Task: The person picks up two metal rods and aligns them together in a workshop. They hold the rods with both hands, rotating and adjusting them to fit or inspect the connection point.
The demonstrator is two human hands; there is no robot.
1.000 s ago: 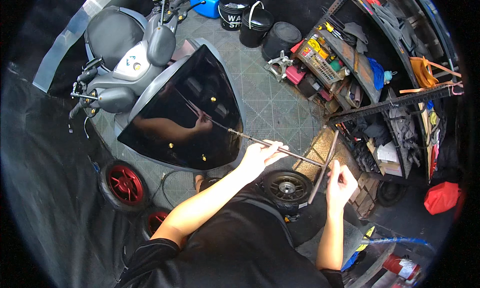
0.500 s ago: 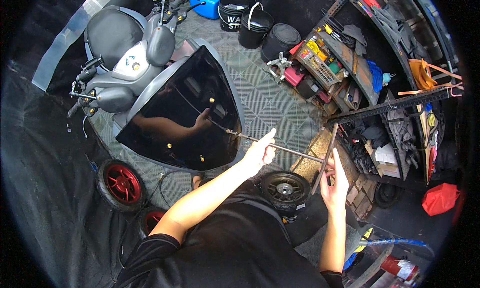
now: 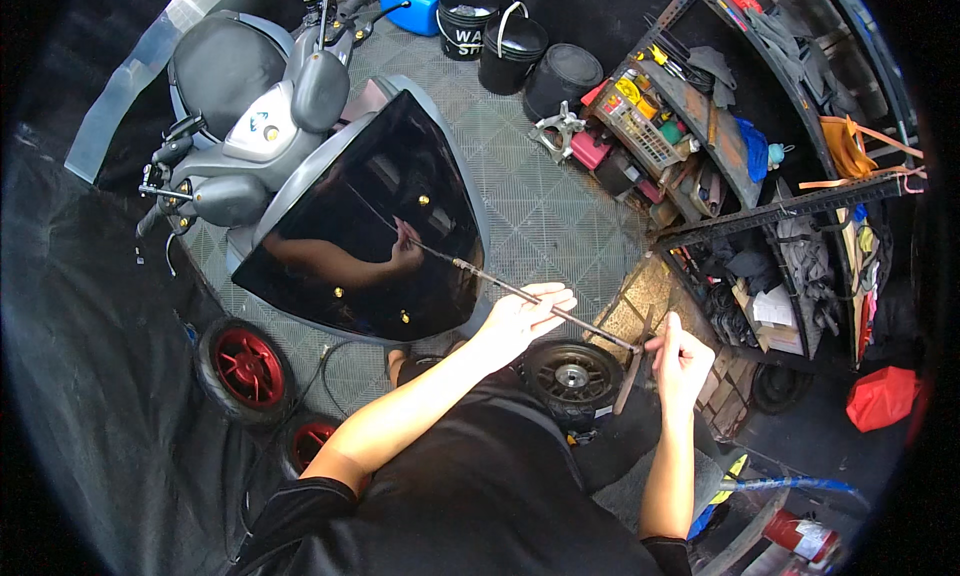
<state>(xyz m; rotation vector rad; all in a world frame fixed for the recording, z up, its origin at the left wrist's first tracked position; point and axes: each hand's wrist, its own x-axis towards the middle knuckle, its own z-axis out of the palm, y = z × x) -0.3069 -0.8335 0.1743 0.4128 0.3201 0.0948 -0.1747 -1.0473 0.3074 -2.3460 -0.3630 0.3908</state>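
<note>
A long thin T-handle wrench (image 3: pixel 585 323) slants from the glossy black panel (image 3: pixel 370 246) of a grey scooter (image 3: pixel 283 141) toward my right side. Its socket end meets the panel near the right edge, where the shaft and my arm are mirrored. Around the middle of the shaft, my left hand (image 3: pixel 525 321) holds it loosely, fingers stretched over it. Close beside the wrench's crossbar is my right hand (image 3: pixel 682 364), its fingers curled and thumb raised; I see nothing inside them, and whether the fingertips touch the bar is unclear. Several brass-coloured bolts (image 3: pixel 424 200) sit in the panel.
A black-rimmed wheel (image 3: pixel 570 376) lies below the wrench. Red-rimmed wheels (image 3: pixel 245 364) rest at left with a cable nearby. Black buckets (image 3: pixel 512 51) line the back. Cluttered metal shelving (image 3: pixel 780 211) stands at right, above a red bag (image 3: pixel 880 398).
The wrench's handle end has dropped lower and its crossbar has turned. My right hand has curled its fingers and come off the bar's far side; my left hand has slid slightly right.
</note>
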